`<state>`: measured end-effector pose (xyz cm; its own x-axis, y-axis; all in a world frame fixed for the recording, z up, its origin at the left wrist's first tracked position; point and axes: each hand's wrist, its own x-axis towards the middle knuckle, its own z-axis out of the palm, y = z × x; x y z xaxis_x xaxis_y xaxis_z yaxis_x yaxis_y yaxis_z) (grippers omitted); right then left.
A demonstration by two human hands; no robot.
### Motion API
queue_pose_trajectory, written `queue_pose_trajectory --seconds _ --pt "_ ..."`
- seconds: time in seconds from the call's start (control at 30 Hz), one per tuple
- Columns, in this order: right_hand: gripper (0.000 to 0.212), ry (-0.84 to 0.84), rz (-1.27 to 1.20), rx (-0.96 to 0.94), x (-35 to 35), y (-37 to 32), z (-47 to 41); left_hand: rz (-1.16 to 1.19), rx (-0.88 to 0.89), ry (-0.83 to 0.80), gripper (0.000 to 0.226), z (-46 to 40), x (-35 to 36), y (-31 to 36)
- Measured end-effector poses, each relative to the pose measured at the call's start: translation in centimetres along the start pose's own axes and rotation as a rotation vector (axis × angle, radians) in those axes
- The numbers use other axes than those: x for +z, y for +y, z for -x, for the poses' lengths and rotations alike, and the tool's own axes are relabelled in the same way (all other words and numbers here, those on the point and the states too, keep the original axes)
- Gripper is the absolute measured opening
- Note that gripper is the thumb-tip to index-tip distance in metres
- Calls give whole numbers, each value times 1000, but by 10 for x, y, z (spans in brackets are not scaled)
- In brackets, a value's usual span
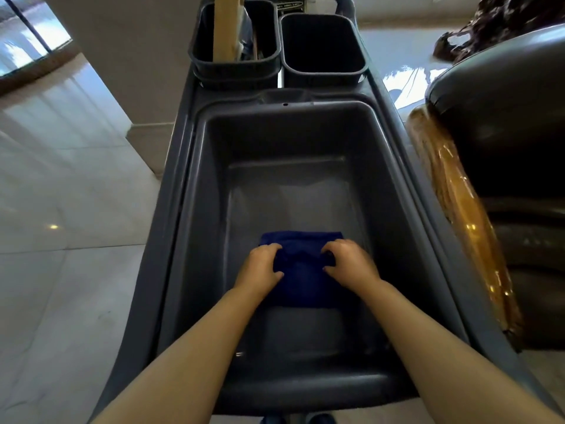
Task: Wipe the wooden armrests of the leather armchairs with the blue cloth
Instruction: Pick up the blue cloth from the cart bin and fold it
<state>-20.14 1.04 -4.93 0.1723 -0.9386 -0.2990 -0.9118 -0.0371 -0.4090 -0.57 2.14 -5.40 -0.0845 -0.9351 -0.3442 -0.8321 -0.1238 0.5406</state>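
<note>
Right, both hands, left hand (262,264) and right hand (348,264), curled onto the blue cloth (301,270) lying in the grey bin (195,209) (armrest (458,209) just right). Soft, light, floppy; probably best pinched at an edge.

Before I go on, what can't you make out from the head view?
- Blue cloth: sides covered by left hand and right hand; firm grip unclear.
- Small bin: contents behind a wooden handle, cut off at the top.
- Wooden armrest: glare; armchair cut off at the right.
</note>
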Motion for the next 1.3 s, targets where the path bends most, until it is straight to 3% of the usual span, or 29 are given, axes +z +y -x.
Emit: queue_pose_trajectory --seconds 0.17,0.33,0.83,1.07,1.3 --pt "27 -62 -69 89 0 2 4 29 -81 -65 32 -1 -10 -10" --pt "19 -52 -152 137 -24 0 6 13 -18 -90 20 -1 -38 -2" --pt "18 340 -332 -84 -192 1 93 257 360 -82 14 42 -151 135" --pt "19 425 -312 -94 -246 75 164 238 440 -85 18 79 -117 240" --pt "26 422 -306 -89 -271 208 238 307 389 -115 15 105 -7 343"
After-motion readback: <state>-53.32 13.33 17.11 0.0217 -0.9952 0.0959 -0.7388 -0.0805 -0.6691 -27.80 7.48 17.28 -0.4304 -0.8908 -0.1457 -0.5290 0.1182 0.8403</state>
